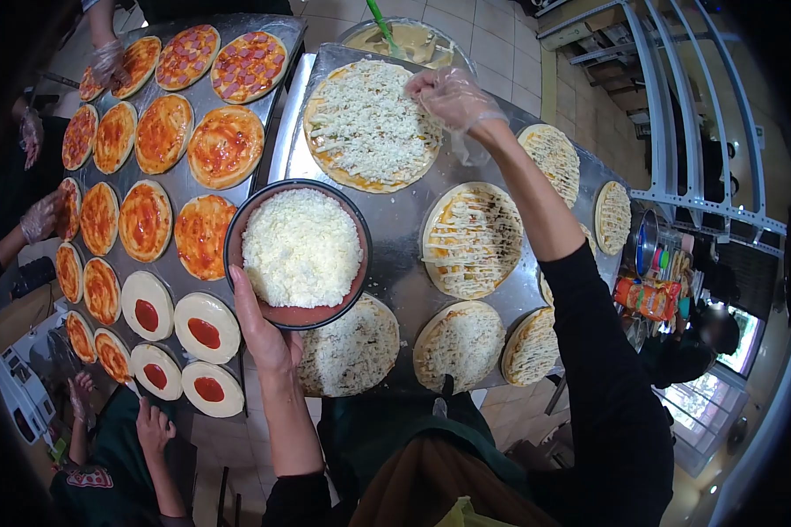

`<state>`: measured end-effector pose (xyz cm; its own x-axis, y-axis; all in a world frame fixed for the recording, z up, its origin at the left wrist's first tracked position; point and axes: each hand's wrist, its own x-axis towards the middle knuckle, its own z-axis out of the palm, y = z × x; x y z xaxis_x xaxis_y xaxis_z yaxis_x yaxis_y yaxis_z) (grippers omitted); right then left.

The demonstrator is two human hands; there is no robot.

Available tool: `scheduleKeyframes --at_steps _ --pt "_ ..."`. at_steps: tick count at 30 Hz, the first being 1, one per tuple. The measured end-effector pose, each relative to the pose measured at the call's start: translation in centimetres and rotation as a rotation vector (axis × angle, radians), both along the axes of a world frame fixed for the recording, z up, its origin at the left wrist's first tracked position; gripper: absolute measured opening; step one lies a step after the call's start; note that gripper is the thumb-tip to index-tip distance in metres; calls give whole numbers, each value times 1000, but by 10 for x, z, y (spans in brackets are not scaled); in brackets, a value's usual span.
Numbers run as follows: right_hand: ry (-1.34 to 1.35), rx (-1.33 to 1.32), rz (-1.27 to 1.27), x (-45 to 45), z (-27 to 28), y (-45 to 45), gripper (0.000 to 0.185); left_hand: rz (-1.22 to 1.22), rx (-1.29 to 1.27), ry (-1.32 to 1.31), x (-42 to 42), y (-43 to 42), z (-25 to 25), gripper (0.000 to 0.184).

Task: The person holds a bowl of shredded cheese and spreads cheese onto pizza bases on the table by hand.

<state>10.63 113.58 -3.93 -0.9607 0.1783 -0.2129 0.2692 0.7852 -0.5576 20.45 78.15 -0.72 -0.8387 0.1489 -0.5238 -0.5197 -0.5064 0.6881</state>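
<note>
My left hand (265, 332) grips the near-left side of a dark-rimmed bowl (301, 317) heaped with grated white cheese (301, 246). In a clear plastic glove, my right hand (457, 99) hovers over the right edge of a large pizza (369, 127) covered in white crumbs. Its fingers are pinched together; what they hold is hidden. Below it lies a pizza (472, 241) striped with pale sauce. Partly behind the bowl is another cheese-topped pizza (356, 344), beside a smaller one (460, 345) with cheese on it.
On the left, a second metal table bears several red-sauced pizzas (226, 146) and pale dough rounds (207, 327). Co-workers' hands (42, 218) reach over it. A large bowl of creamy sauce (431, 46) with a green-handled tool stands beyond my table. Metal racking (677, 105) rises at right.
</note>
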Motion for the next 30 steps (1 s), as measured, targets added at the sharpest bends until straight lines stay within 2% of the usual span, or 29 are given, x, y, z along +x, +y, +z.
scheduleKeyframes --at_steps 2,6,10,13,17,20,21,24,26,28,30 --pt "41 -177 22 12 1 -19 18 -3 -2 3 1 -1 0 60" --pt "101 58 151 24 -4 -47 16 -14 -2 22 3 0 3 60" --pt "192 146 168 27 -13 -51 17 -11 -5 38 7 3 7 60" --pt "51 47 74 32 5 -47 18 -28 9 37 13 2 7 60" --pt "81 -69 12 50 -3 -23 20 -46 1 38 22 3 4 60" --pt "200 55 139 58 -12 -23 19 -66 2 39 29 10 6 60" --pt "209 21 111 61 -12 -23 19 -80 7 53 32 14 8 60" --pt "168 -134 22 72 7 -32 19 -95 1 102 40 23 7 59" --pt "45 -298 -52 89 56 -47 20 -84 6 105 49 30 11 55" --pt "52 -489 54 120 95 -65 20 -99 -18 102 62 31 2 52" --pt "65 -505 234 156 120 -86 26 -110 -15 93 78 38 -1 51"
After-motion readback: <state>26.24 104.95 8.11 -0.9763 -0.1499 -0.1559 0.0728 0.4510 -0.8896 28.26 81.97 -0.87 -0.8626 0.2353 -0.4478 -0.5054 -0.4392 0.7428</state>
